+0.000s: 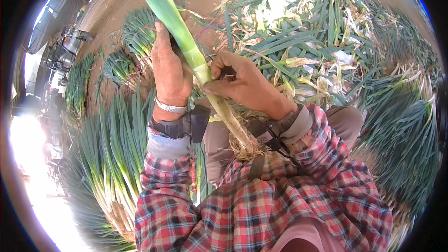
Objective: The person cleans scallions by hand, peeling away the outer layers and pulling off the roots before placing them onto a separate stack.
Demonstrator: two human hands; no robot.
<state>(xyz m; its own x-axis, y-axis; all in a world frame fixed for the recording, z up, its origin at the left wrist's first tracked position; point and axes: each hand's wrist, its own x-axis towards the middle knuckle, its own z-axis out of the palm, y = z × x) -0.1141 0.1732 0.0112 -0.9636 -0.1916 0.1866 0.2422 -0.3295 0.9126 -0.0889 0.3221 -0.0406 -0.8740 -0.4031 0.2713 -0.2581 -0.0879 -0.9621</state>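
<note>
Pink cloth [319, 231] sits nearest, beyond it a leek [185, 37] slanting from roots [245, 148] beside the plaid shirt [256, 200] up-left between the left hand [170, 70], fingers outstretched alongside, and the right hand [245, 81], nearer the roots, pinching its stem [202, 73].

The leek [178, 31] runs past the upper edge and hides part of the left hand [170, 79]; the right hand [247, 86] covers some stalk [227, 114]. Glare [29, 140] blots out the far left.
</note>
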